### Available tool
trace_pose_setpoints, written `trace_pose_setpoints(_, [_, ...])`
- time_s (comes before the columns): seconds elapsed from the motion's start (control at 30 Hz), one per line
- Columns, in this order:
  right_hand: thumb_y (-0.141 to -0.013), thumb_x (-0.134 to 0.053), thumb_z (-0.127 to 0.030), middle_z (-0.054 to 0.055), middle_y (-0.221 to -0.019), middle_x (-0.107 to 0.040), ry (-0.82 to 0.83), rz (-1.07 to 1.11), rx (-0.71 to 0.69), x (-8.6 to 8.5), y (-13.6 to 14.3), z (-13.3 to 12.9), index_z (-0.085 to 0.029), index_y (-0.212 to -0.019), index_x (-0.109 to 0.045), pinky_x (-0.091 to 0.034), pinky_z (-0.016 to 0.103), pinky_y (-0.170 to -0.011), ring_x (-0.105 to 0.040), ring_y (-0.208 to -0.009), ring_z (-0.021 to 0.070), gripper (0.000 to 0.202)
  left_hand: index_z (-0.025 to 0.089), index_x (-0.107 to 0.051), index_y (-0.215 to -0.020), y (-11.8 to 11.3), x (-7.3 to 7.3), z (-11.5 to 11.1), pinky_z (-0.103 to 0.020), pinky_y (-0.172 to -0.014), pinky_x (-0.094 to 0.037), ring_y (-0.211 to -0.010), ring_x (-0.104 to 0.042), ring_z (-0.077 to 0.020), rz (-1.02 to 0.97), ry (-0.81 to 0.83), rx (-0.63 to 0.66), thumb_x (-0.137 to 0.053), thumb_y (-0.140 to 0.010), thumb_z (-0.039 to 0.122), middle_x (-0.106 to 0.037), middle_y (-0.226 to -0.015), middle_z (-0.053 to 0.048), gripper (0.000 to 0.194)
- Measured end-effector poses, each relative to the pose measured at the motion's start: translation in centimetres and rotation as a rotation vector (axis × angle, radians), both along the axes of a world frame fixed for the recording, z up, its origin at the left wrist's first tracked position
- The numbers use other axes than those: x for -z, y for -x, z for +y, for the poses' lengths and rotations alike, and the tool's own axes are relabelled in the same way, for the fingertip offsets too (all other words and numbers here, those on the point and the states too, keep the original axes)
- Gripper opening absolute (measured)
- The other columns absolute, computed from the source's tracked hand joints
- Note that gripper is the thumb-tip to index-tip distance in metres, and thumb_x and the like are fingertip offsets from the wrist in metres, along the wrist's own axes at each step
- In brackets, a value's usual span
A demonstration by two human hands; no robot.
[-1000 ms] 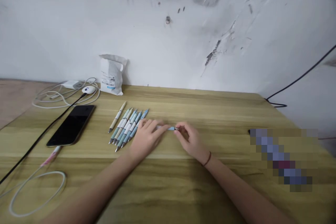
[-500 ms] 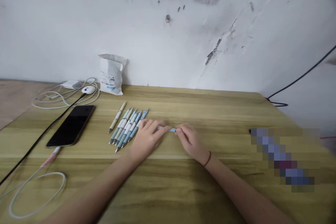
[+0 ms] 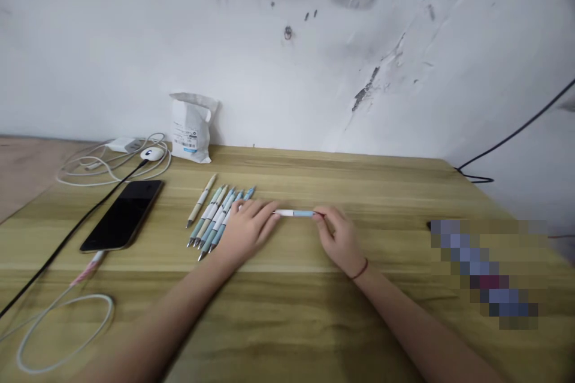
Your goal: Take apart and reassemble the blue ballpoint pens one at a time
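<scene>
The left hand (image 3: pixel 250 229) and right hand (image 3: pixel 340 239) hold a white-and-blue pen (image 3: pixel 294 213) between them near the middle of the tabletop (image 3: pixel 278 323), one end in each; the fingers of both are curled and closed on it, though the left grip is partly hidden. Just beside the left hand, a row of pens (image 3: pixel 216 219) lies slanted, with a cream pen (image 3: pixel 200 201) apart. The phone (image 3: pixel 123 214) lies towards the left edge, and the packet (image 3: pixel 191 127) stands at the back edge by the wall (image 3: pixel 269 90).

2 bare forearms (image 3: pixel 184 305), 1 thin dark-red band (image 3: pixel 365 269), right wrist
</scene>
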State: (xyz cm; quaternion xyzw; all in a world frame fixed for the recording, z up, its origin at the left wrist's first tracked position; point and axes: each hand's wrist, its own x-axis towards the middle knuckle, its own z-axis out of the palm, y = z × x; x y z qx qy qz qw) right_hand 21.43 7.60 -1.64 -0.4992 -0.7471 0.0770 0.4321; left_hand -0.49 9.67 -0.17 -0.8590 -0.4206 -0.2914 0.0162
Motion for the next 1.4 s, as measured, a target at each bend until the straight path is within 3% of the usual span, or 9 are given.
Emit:
trace_pose_setpoints(0.2, [-0.086, -0.045, -0.018, 0.006, -0.092, -0.062, -0.093, -0.011, 0.005, -0.3, -1.4, 0.8, -0.022, -0.096, -0.056, -0.044, 0.035, -0.079, -0.056, -0.088, 0.0207, 0.015, 0.022, -0.059, -0.099, 0.6, -0.1, 0.4, -0.031, -0.08, -0.037, -0.086, -0.059, -0.0151, -0.146, 0.153, -0.018, -0.039, -0.092, 0.028, -0.066, -0.092, -0.001, 0.022])
trace_pose_setpoints(0.43, [-0.086, -0.042, -0.016, 0.004, -0.076, -0.059, -0.086, -0.166, -0.052, -0.5, -1.3, 0.9, -0.02, -0.084, -0.056, -0.04, 0.033, -0.07, -0.052, -0.074, 0.0188, 0.015, 0.019, -0.056, -0.101, 0.7, 0.4, 0.4, -0.029, -0.081, -0.042, -0.092, -0.055, -0.0161, -0.313, 0.102, 0.003, -0.042, -0.091, 0.027, -0.062, -0.096, -0.004, 0.019])
trace_pose_setpoints(0.57, [-0.087, -0.042, -0.02, 0.004, -0.075, -0.058, -0.038, -0.169, -0.027, -0.4, -1.3, 1.1, -0.019, -0.082, -0.054, -0.039, 0.031, -0.069, -0.052, -0.073, 0.0181, 0.013, 0.02, -0.055, -0.106, 0.6, 0.5, 0.4, -0.032, -0.086, -0.039, -0.097, -0.053, -0.0175, -0.231, 0.022, -0.042, -0.043, -0.09, 0.029, -0.061, -0.101, -0.005, 0.022])
trace_pose_setpoints(0.73, [-0.089, -0.038, -0.034, 0.004, -0.072, -0.058, 0.019, 0.001, 0.335, 0.8, -3.3, 2.5, -0.018, -0.079, -0.05, -0.039, 0.029, -0.061, -0.053, -0.067, 0.0178, 0.022, 0.016, -0.04, -0.129, 0.2, 0.6, 0.2, -0.042, -0.09, -0.034, -0.111, -0.045, -0.0269, 0.014, -0.027, -0.251, -0.044, -0.088, 0.038, -0.052, -0.12, -0.013, 0.047])
trace_pose_setpoints(0.83, [-0.087, -0.039, -0.037, 0.003, -0.067, -0.056, 0.115, -0.05, 0.472, 1.5, -4.7, 3.5, -0.018, -0.074, -0.05, -0.035, 0.027, -0.058, -0.051, -0.063, 0.0171, 0.026, 0.022, -0.052, -0.119, 0.1, 0.9, 0.0, -0.047, -0.089, -0.032, -0.109, -0.046, -0.0291, 0.16, -0.02, -0.286, -0.044, -0.087, 0.036, -0.053, -0.119, -0.011, 0.035])
trace_pose_setpoints(0.93, [-0.084, -0.042, -0.033, 0.002, -0.061, -0.054, 0.2, -0.254, 0.469, 1.7, -4.9, 3.8, -0.018, -0.067, -0.049, -0.031, 0.026, -0.055, -0.049, -0.059, 0.016, 0.023, 0.025, -0.059, -0.107, 0.0, 1.0, -0.2, -0.047, -0.088, -0.031, -0.105, -0.047, -0.0286, 0.217, -0.012, -0.295, -0.044, -0.086, 0.034, -0.054, -0.118, -0.009, 0.027])
trace_pose_setpoints(1.1, [-0.08, -0.043, -0.024, 0.005, -0.064, -0.055, 0.154, -0.569, 0.47, 1.1, -3.3, 3.9, -0.017, -0.066, -0.051, -0.026, 0.027, -0.057, -0.048, -0.062, 0.0162, 0.018, 0.025, -0.06, -0.106, -0.3, 1.0, -0.4, -0.047, -0.084, -0.032, -0.101, -0.048, -0.0281, 0.209, -0.015, -0.321, -0.043, -0.087, 0.032, -0.054, -0.119, -0.008, 0.026])
trace_pose_setpoints(1.4, [-0.084, -0.041, -0.029, 0.005, -0.068, -0.063, 0.309, -0.6, 0.442, 0.8, -0.7, 8.6, -0.017, -0.076, -0.062, -0.02, 0.027, -0.051, -0.051, -0.057, 0.0143, 0.025, 0.024, -0.06, -0.105, -0.1, 1.2, -0.4, -0.041, -0.08, -0.038, -0.101, -0.047, -0.0274, 0.223, 0.011, -0.309, -0.043, -0.087, 0.031, -0.053, -0.118, -0.008, 0.026])
